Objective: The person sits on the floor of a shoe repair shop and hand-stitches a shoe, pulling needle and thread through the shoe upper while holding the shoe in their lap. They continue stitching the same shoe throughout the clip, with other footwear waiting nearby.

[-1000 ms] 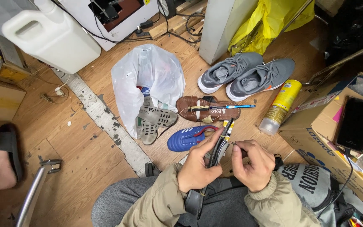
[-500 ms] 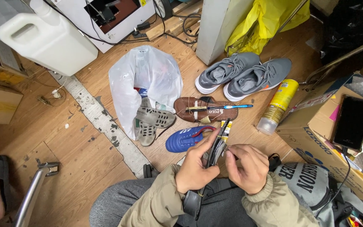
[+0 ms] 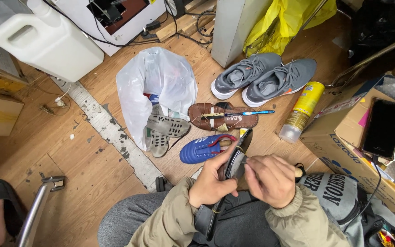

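A big white plastic jerrycan (image 3: 46,43) stands at the upper left of the wooden floor (image 3: 92,174), and a crumpled white plastic bag (image 3: 158,87) lies in the middle with a pair of grey studded soles (image 3: 163,130) poking out of its lower edge. To the upper right sit two grey sneakers (image 3: 264,80) side by side, next to a yellow spray can (image 3: 303,110) lying on its side. A cardboard box (image 3: 344,146) at the right carries a black phone (image 3: 384,128) on top. Between bag and can lies a brown leather sandal (image 3: 222,116) with a blue-handled toothbrush (image 3: 250,113) resting across it, and just below that a blue football boot (image 3: 202,148).

The thing in hand is a black shoe sole (image 3: 235,162), thin, dark and long, held on edge over the person's lap; its upper tip with a yellowish patch rises just past the blue boot, and its lower end runs down between the grey-trousered knees. The left hand (image 3: 211,180) is wrapped around the sole's left side, fingers curled closed on it and thumb along the edge. The right hand (image 3: 270,178) is closed too, its fingers folded in and its fingertips (image 3: 248,167) pressing on the sole's right face; whether it also grips a small tool I cannot tell.
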